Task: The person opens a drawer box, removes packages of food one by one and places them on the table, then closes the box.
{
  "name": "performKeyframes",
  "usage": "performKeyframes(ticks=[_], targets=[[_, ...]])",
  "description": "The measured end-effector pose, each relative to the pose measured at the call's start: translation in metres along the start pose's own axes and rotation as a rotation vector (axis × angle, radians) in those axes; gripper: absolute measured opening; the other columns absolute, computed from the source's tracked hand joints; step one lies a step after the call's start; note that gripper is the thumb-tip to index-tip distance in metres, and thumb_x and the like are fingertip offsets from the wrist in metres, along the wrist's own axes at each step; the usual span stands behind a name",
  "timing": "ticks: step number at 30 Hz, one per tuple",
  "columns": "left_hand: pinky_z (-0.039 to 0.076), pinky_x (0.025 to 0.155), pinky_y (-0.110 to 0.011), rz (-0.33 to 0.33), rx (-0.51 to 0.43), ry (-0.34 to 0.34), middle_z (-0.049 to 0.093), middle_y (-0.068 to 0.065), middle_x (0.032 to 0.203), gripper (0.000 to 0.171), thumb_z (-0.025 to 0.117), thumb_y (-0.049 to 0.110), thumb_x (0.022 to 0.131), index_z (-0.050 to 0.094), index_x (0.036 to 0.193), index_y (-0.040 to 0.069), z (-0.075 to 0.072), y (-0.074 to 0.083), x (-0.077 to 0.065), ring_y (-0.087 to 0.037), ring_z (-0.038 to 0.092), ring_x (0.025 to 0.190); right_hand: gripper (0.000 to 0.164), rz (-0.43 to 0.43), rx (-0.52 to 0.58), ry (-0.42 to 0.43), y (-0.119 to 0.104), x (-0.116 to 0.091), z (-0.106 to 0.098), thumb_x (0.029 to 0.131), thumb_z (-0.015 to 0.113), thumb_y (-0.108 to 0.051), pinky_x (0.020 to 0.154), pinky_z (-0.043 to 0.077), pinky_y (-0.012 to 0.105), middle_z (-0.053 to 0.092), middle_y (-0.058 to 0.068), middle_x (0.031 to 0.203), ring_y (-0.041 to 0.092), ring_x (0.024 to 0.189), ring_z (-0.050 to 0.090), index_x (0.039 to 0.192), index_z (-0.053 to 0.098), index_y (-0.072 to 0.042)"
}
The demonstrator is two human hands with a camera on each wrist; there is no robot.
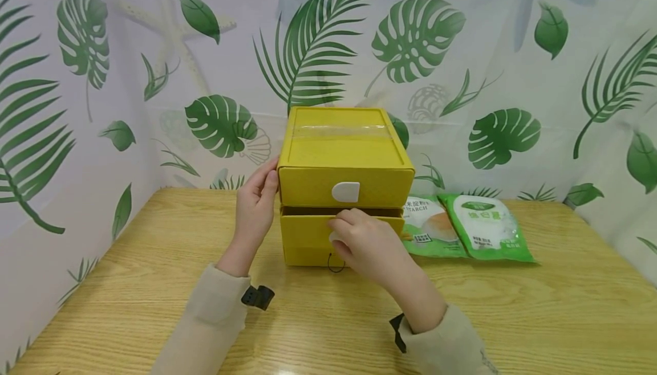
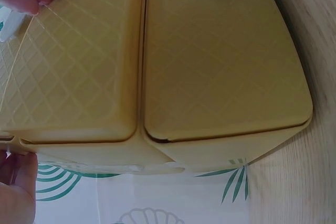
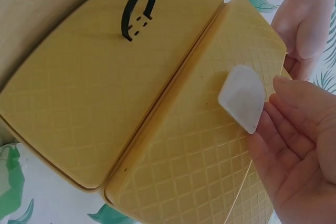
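On the green-and-white starch packet (image 1: 433, 229) we read 米淀粉 and, beneath it, STARCH, with the left end of the print hidden. On the green-edged white packet (image 1: 490, 229) beside it we make out 白 amid large green characters. Its green oval logo (image 1: 478, 206) and both packets' small print are too tiny for us.

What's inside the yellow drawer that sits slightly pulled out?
Above the yellow drawer, only a thin dark gap shows; its front and the upper drawer cover the inside, hiding any contents.
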State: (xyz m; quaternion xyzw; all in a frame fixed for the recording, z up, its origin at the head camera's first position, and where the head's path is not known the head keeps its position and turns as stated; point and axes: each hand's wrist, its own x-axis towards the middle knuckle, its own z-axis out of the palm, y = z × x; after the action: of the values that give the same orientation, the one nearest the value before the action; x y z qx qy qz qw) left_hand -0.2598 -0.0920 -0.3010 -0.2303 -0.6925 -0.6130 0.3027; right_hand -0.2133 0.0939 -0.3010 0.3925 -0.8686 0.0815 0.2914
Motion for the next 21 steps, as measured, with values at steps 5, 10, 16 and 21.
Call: performKeyframes(ticks=[5, 10, 16, 21], targets=[[0.038, 0.077, -0.025, -0.026, 0.010, 0.001, 0.042, -0.011, 0.113, 0.032, 0.036, 0.013, 0.084, 0.044, 0.112, -0.001, 0.001, 0.013, -0.001, -0.011, 0.040, 0.100, 0.012, 0.007, -0.003, -0.011, 0.001, 0.000, 0.000, 0.069, 0.057, -0.010, 0.050, 0.040, 0.018, 0.049, -0.003, 0.074, 0.010, 0.065, 0.044, 0.080, 0.058, -0.009], [0.037, 0.077, -0.024, -0.032, 0.009, -0.003, 0.042, -0.012, 0.113, 0.032, 0.036, 0.012, 0.084, 0.043, 0.112, -0.002, 0.001, 0.014, -0.001, -0.011, 0.040, 0.100, 0.014, 0.013, -0.006, -0.016, 0.002, 0.000, 0.001, 0.068, 0.058, -0.011, 0.052, 0.041, 0.019, 0.049, -0.002, 0.077, 0.010, 0.069, 0.045, 0.082, 0.057, -0.009], [0.037, 0.077, -0.024, -0.021, 0.007, 0.001, 0.043, -0.010, 0.113, 0.032, 0.036, 0.012, 0.084, 0.044, 0.111, -0.002, 0.001, 0.012, 0.000, -0.010, 0.041, 0.100, 0.020, 0.024, -0.006, -0.028, 0.003, 0.000, 0.002, 0.067, 0.060, -0.012, 0.054, 0.042, 0.020, 0.050, -0.001, 0.083, 0.011, 0.074, 0.046, 0.086, 0.057, -0.008], [0.038, 0.077, -0.024, -0.014, 0.000, 0.001, 0.043, -0.010, 0.112, 0.031, 0.036, 0.012, 0.084, 0.044, 0.111, -0.002, 0.001, 0.010, 0.000, -0.010, 0.041, 0.099, 0.023, 0.029, -0.009, -0.032, 0.004, 0.000, 0.003, 0.067, 0.061, -0.013, 0.055, 0.043, 0.020, 0.051, -0.001, 0.085, 0.011, 0.076, 0.047, 0.088, 0.057, -0.008]])
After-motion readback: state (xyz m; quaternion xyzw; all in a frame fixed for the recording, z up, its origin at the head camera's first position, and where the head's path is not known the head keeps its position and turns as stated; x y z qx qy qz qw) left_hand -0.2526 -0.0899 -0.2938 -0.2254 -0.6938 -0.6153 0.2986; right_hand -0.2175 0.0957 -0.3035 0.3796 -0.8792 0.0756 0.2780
